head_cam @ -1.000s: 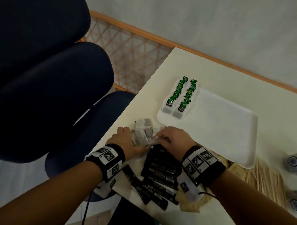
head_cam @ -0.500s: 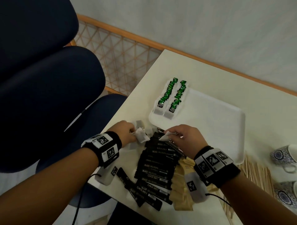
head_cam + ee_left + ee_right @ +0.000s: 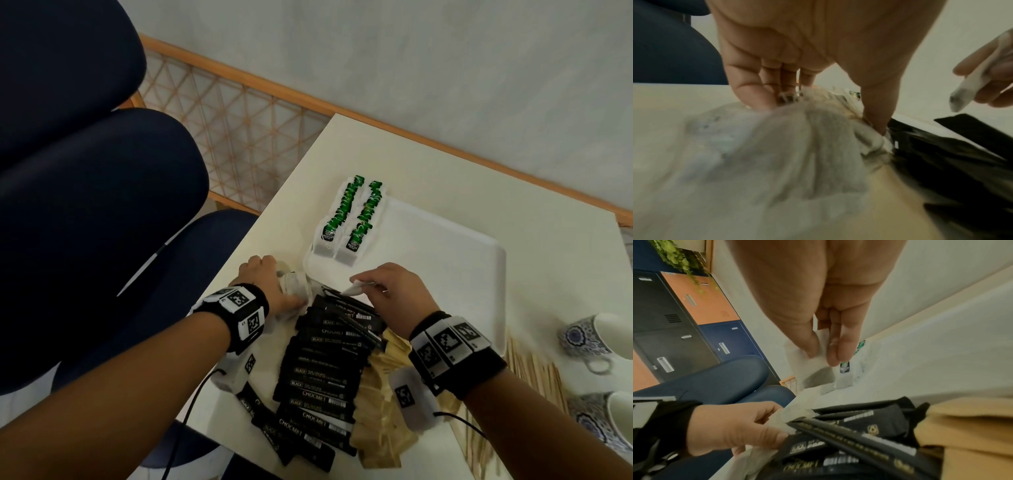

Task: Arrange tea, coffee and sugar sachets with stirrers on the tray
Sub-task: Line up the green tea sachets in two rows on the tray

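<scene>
Currently the right hand (image 3: 387, 294) is pinching one white tea bag (image 3: 352, 289) btwn thumb and fingers, holding it above the black sachets (image 3: 325, 366) near the white tray's (image 3: 445, 260) front-left corner. The left hand (image 3: 267, 284) is gripping a bunch of loose tea bags (image 3: 294, 291) on the table (image 3: 428, 171), fingers and thumb curled round them, just left of the black pile. Two rows of green-labelled tea bags (image 3: 352, 212) are sitting at the tray's left end; tan sachets (image 3: 380, 404) and wooden stirrers (image 3: 534, 373) are lying off-tray to the right, w/ patterned cups (image 3: 589, 335) nearby.
</scene>
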{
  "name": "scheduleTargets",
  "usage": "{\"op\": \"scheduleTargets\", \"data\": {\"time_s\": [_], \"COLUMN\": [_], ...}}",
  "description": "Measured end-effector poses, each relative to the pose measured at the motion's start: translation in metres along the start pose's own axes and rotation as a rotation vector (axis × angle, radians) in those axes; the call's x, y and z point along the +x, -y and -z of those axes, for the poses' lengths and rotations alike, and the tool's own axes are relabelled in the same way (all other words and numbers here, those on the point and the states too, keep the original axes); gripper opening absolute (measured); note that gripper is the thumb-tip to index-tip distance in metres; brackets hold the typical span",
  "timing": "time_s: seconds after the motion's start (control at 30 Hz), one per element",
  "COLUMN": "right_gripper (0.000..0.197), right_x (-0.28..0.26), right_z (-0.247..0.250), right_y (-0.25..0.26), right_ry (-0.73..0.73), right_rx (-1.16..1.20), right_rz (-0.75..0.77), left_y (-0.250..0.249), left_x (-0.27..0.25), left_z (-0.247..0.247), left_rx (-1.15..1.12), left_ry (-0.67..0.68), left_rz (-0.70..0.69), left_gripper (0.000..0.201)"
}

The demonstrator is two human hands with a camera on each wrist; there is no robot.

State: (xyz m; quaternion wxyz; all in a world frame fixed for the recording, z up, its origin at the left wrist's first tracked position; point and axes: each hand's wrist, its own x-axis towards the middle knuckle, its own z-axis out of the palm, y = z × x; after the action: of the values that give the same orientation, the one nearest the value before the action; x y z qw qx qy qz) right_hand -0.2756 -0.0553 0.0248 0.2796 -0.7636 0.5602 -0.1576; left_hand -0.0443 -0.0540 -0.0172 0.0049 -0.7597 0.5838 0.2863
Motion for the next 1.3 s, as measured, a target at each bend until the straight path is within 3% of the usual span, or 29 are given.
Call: {"op": "scheduleTargets", "data": {"time_s": [0.13,0.23,0.37,0.47,0.57,0.73,0.93,1.07,1.3], "right_gripper": [0.031,0.029,0.026,0.020,0.032,0.050,0.029,0.019,0.034], "right_x": [0.009,0.017,0.022,0.028,0.036,0.047,0.065,0.078,0.105], "right_z": [0.009,0.016,0.023,0.023,0.023,0.025,0.032,0.025,0.005], "right_y": [-0.004,-0.002,0.000,0.000,0.002,0.009,0.013,0.012,0.020], "right_ry": [0.017,0.065,0.006,-0.022,0.042,0.134,0.115,0.093,0.379], "right_rx": [-0.034,-0.107,-0.010,0.053,-0.001,-0.101,-0.308,-0.275,-0.295], "right_rz": [-0.043,-0.123,-0.168,-0.158,-0.123,-0.109,0.017,0.085,0.135], "left_y": [-0.006,-0.007,0.000,0.006,0.008,0.009,0.003,0.002,0.005], "left_x": [0.003,0.003,0.000,-0.002,-0.002,0.008,0.014,0.020,0.032], "left_z": [-0.001,0.003,0.018,0.030,0.043,0.058,0.064,0.061,0.055], "left_rx": [-0.023,-0.048,-0.236,-0.446,-0.659,-0.752,-0.893,-0.921,-1.041], "left_ry": [0.070,0.108,0.102,0.130,0.187,0.210,0.287,0.269,0.251], "left_rz": [0.023,-0.034,-0.125,-0.156,-0.196,-0.252,-0.224,-0.187,-0.117], "left_gripper": [0.067,0.043,0.023,0.028,0.042,0.031,0.025,0.023,0.029]}}
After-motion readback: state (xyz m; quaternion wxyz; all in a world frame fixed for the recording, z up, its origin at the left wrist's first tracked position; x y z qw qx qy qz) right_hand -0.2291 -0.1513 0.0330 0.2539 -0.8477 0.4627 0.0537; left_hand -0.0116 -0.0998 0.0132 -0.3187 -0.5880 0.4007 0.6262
